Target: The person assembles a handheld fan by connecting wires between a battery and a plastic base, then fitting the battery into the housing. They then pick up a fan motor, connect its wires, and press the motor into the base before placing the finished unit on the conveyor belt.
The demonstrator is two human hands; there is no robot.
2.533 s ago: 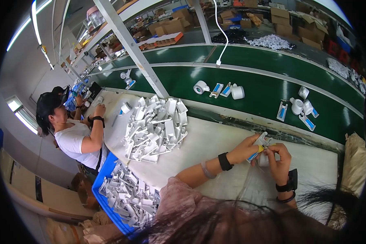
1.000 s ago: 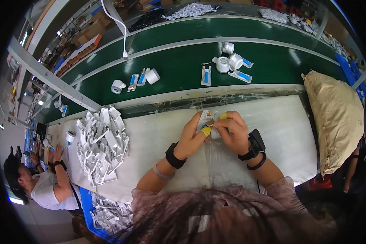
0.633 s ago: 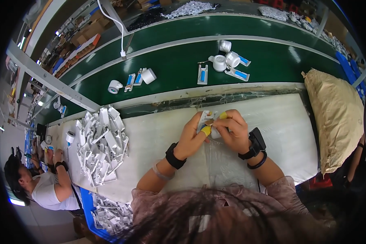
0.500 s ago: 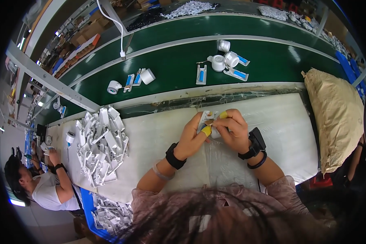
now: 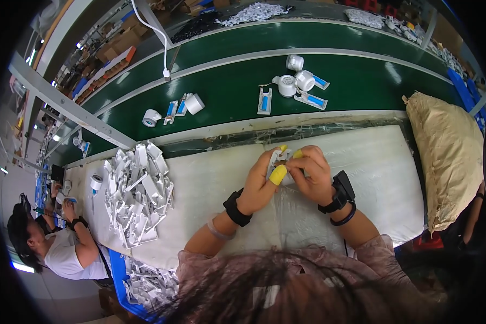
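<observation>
Over the middle of the pale work surface, my left hand [image 5: 261, 181] is closed around a small white plastic housing [image 5: 280, 156]. Yellow covers wrap some of my fingertips. My right hand [image 5: 310, 171] pinches at the near right side of the same housing, its thumb and forefinger together. Whatever lies between those fingertips is too small to make out. Most of the housing's inside is hidden by my fingers. To my left lies a tall heap of white plastic housings [image 5: 139, 194].
A green conveyor belt [image 5: 227, 102] runs beyond the table, carrying white round units with blue-celled holders [image 5: 264, 101]. A large tan sack [image 5: 443, 162] stands at right. A blue bin [image 5: 116, 278] of white parts is at lower left, near a co-worker [image 5: 70, 248].
My left hand has turned slightly, its thumb now higher across the white housing. The housing has shifted a little to the right. My right hand stays close against it.
</observation>
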